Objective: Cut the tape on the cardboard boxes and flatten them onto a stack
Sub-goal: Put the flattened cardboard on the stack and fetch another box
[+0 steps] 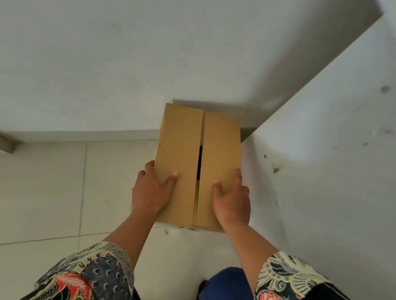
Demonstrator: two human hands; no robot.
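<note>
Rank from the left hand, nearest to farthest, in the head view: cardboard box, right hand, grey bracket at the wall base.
From the left hand:
1. Cardboard box: gripped by it, on the box's left edge.
2. Right hand: across the box, gripping its right edge.
3. Grey bracket: far off to the left, at the wall base.

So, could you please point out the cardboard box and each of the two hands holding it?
cardboard box (181,136), head view, on its left top flap.
left hand (151,189), head view, on the back of the hand.
right hand (232,202), head view, on the back of the hand.
</note>
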